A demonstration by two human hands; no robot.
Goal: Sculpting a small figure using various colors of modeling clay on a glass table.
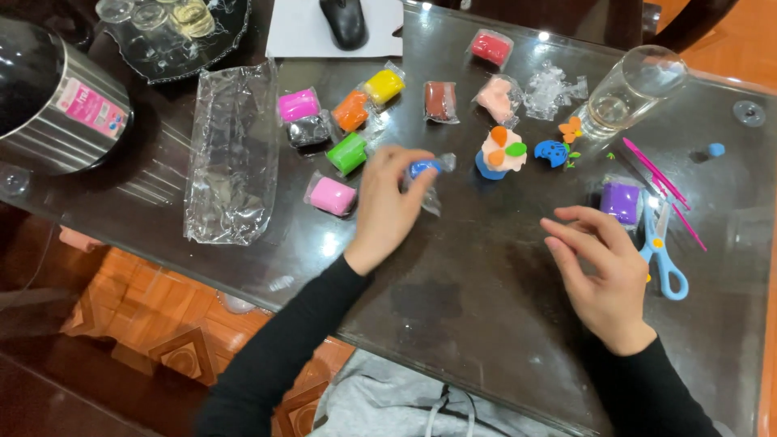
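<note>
Near the frame's centre the left hand (387,204) pinched a wrapped blue clay piece (423,168), while the right hand (603,271) lay spread and empty. A decorated clay cupcake (500,152) stood finished-looking just right of it; most clay packs (350,154) remained wrapped.

A small blue clay block (424,167) in a clear wrapper sat pinched between the fingertips of the left hand (387,202), raised a little above the dark glass table (453,307). Its crinkled wrapper end stuck out to the right, near a small clay cupcake figure (500,152).
</note>
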